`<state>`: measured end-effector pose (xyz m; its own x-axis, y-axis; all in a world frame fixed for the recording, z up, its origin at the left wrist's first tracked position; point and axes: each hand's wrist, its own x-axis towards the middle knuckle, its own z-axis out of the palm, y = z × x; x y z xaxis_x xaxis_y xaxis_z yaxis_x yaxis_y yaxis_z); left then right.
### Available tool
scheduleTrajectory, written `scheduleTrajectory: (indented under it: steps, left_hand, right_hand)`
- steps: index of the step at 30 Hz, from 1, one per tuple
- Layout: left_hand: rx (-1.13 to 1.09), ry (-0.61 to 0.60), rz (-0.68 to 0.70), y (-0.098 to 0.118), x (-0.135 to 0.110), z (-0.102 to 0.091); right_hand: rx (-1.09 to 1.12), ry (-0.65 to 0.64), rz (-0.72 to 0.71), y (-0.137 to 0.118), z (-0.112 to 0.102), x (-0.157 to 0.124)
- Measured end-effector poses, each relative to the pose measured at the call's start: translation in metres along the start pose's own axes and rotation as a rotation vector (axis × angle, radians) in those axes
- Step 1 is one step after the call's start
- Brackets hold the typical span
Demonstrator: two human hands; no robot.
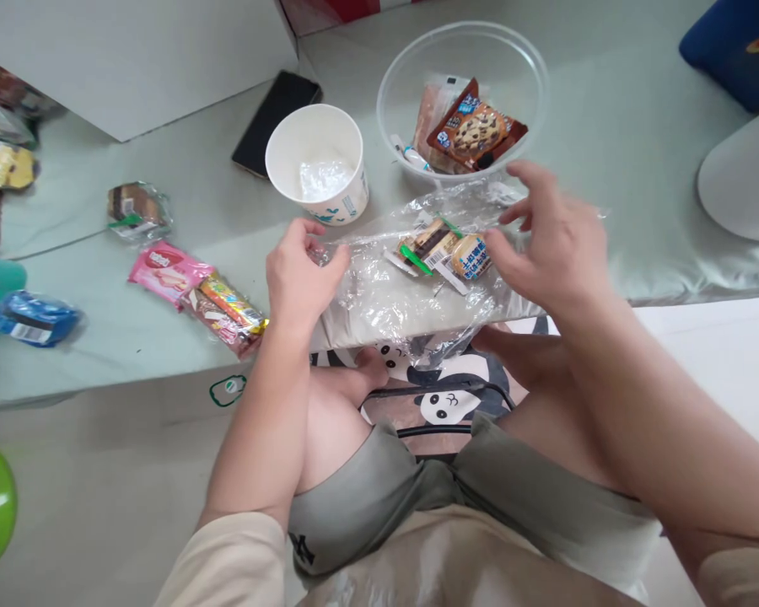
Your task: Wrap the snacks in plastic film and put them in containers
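A clear plastic bag (pixel 379 295) lies spread at the table's front edge, its lower part hanging over. On or inside it, I cannot tell which, are a small round wrapped biscuit (pixel 470 255) and wrapped snack bars (pixel 431 244) with green and white wrapper parts. My left hand (pixel 304 274) is at the bag's left edge, thumb and fingers apart. Over the bag's right side is my right hand (pixel 553 240), its fingers spread and the thumb close to the round biscuit. Neither hand has a visible grip on anything.
Behind the bag stand a white paper cup (pixel 316 156) and a clear plastic bowl (pixel 540 101) with a brown cookie packet (pixel 477 131). A black phone (pixel 271 122) lies behind the cup. Pink wafer packets (pixel 168 274) are at left, a white container (pixel 743 173) at right.
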<state>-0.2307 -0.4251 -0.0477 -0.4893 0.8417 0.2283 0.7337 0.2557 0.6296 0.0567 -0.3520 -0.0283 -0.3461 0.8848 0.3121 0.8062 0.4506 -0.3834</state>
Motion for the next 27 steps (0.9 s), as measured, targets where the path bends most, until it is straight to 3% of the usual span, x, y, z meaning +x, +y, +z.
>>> scheduleTrajectory:
  steps: [2,7,10,13,15,19,23,25,27]
  left_hand:
    - [0.011,-0.027,0.001,0.001,0.001,0.001]
    - [-0.073,-0.038,0.015,-0.003,0.002,0.003]
    - [-0.120,-0.041,0.039,0.000,0.000,0.002]
    - [-0.084,-0.161,0.022,0.009,-0.004,-0.002]
    - [-0.056,-0.207,-0.002,0.014,-0.005,-0.004]
    - [-0.157,-0.162,-0.034,0.016,-0.003,-0.005]
    - [-0.215,-0.149,-0.092,0.009,0.004,-0.005]
    - [-0.135,-0.060,-0.120,0.007,0.005,-0.007]
    - [-0.015,0.133,-0.047,0.011,0.001,-0.012]
  right_hand:
    - [0.060,-0.073,0.012,-0.003,0.003,0.003]
    - [0.236,-0.064,0.061,-0.009,0.010,0.011]
    - [0.509,-0.004,0.097,-0.014,0.016,0.016]
    - [0.800,0.096,0.059,-0.021,0.020,0.022]
    - [0.870,0.129,0.019,-0.027,0.018,0.023]
    - [0.669,0.072,-0.092,-0.034,0.007,0.019]
    - [0.454,-0.249,-0.408,-0.027,0.002,0.010]
    - [0.352,-0.327,-0.465,-0.021,0.003,0.006]
    - [0.252,-0.349,-0.430,-0.016,0.006,0.003]
